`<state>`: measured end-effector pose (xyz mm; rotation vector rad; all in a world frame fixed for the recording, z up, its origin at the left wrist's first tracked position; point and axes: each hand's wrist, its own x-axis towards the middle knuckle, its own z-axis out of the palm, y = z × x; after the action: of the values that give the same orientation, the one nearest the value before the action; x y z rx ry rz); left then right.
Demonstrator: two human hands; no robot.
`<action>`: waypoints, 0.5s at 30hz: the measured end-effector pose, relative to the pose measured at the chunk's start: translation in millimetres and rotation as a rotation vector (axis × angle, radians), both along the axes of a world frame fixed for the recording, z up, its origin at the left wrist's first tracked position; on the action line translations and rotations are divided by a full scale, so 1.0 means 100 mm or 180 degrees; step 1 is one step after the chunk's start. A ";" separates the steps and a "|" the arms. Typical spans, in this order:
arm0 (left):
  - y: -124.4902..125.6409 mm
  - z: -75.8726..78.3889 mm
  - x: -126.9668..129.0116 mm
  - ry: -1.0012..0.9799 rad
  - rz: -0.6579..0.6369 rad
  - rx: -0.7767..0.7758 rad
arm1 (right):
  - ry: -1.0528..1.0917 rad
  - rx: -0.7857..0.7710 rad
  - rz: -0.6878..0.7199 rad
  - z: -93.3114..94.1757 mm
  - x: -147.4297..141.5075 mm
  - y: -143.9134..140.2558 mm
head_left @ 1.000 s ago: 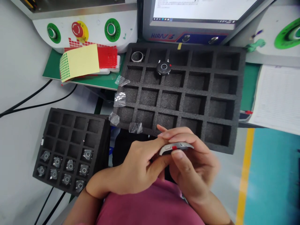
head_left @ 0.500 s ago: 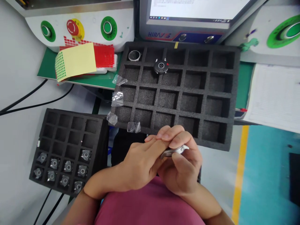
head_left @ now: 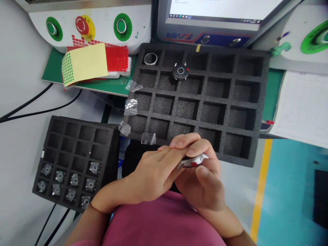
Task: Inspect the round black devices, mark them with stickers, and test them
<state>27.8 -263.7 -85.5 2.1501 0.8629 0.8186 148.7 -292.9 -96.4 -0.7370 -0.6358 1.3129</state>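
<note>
Matt, rough black foam tray (head_left: 258,112); the held watch case (head_left: 192,161) looks like glossy metal.

This is a factory assembly or inspection station for small electronics. At the top left of the frame a white machine console (head_left: 84,20) carries two green push buttons and a red emergency-stop button (head_left: 82,24). At top centre sits an industrial monitor (head_left: 217,13) showing a desktop taskbar. Black foam trays divided into compartments fill the middle (head_left: 200,102) and lower left (head_left: 74,160), holding watch-like parts. Sheets of red and green dot stickers (head_left: 87,63) lie upper left, a printed log sheet (head_left: 302,109) at right, and yellow floor marking (head_left: 258,194) at lower right.
</note>
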 end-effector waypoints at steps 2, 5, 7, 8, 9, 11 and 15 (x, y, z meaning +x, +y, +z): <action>0.00 -0.01 0.00 0.0023 0.0026 0.0080 | 0.0023 0.0110 -0.0086 -0.03 -0.03 0.01; -0.01 -0.02 0.00 0.0082 0.0074 0.0169 | 0.0062 0.0218 -0.0160 -0.06 -0.08 0.03; 0.00 -0.03 -0.01 0.0114 0.0119 0.0205 | 0.0093 0.0209 -0.0159 -0.08 -0.10 0.04; 0.00 -0.03 -0.01 0.0123 0.0137 0.0228 | 0.0105 0.0199 -0.0147 -0.08 -0.11 0.05; 0.01 -0.03 -0.02 0.0139 0.0147 0.0247 | 0.0113 0.0187 -0.0131 -0.08 -0.11 0.06; 0.02 -0.02 -0.03 0.0169 0.0159 0.0290 | 0.0118 0.0195 -0.0112 -0.08 -0.12 0.07; 0.03 -0.01 -0.03 0.0174 0.0229 0.0375 | 0.0092 0.0271 -0.0164 -0.09 -0.14 0.09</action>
<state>24.7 -260.7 -86.1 2.2642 0.9458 0.8697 135.1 -283.5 -105.1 -0.6598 -0.6415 1.2398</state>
